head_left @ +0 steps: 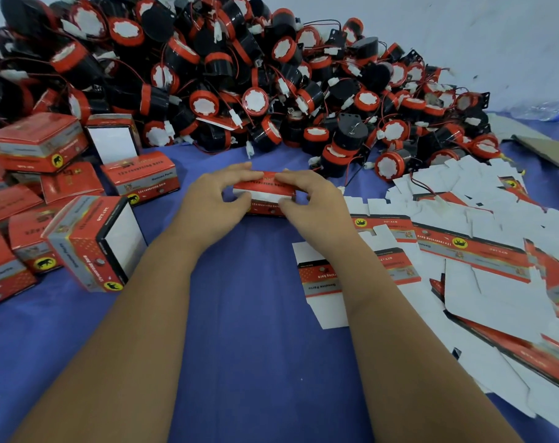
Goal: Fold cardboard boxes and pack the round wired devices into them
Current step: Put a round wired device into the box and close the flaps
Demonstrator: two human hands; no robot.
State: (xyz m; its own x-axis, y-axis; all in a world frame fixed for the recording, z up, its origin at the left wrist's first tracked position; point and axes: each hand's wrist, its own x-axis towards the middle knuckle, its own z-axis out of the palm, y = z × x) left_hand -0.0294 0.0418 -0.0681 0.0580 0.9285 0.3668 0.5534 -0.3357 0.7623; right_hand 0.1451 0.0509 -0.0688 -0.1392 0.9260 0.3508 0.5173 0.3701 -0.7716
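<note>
A red cardboard box (265, 195) with white inner flap lies on the blue cloth (255, 314) at centre. My left hand (214, 203) grips its left end, fingers curled over the top and thumb on the front. My right hand (310, 199) grips its right end the same way. A big heap of round black-and-red wired devices (239, 75) fills the back of the table. Whether a device is inside the held box is hidden.
Several folded red boxes (96, 244) stand and lie at the left. Flat unfolded box blanks (479, 251) are spread at the right, one blank (322, 282) near my right forearm. Brown cardboard (549, 151) and a plastic bottle (543, 110) lie at the far right.
</note>
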